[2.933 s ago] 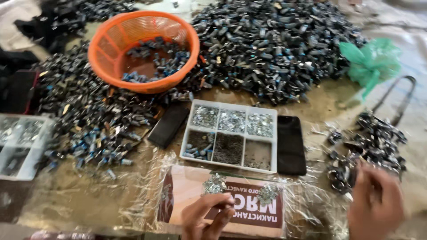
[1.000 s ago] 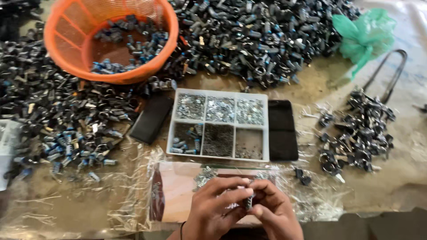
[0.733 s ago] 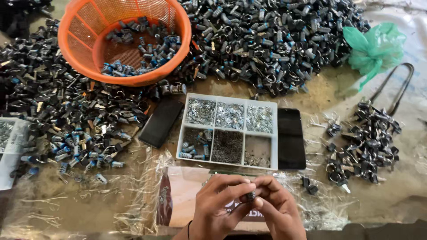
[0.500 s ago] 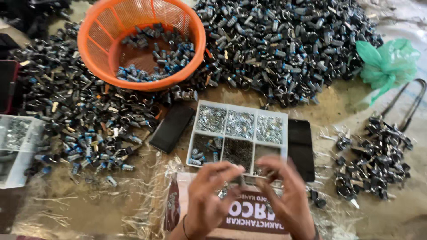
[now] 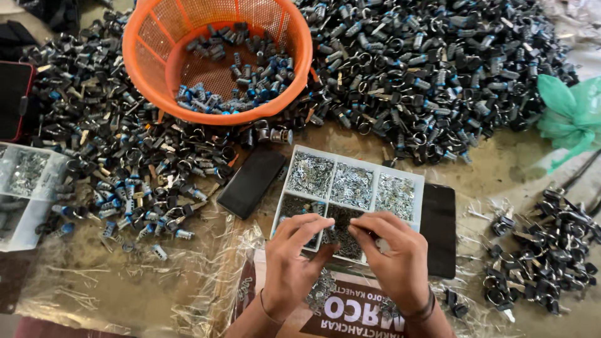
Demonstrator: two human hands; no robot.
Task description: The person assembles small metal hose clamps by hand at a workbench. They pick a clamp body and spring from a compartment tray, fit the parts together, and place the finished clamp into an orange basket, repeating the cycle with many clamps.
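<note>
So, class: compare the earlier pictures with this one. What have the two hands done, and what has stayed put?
The right hand came in from the small pile at the right to join the left hand. Both then moved forward off the cardboard box to the compartment tray, fingertips over its near middle section. What they pinch is too small to tell. The orange basket, tray and piles stayed.

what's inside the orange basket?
The orange basket holds a loose layer of small black-and-blue metal parts over bare mesh. Anything beneath them is hidden.
</note>
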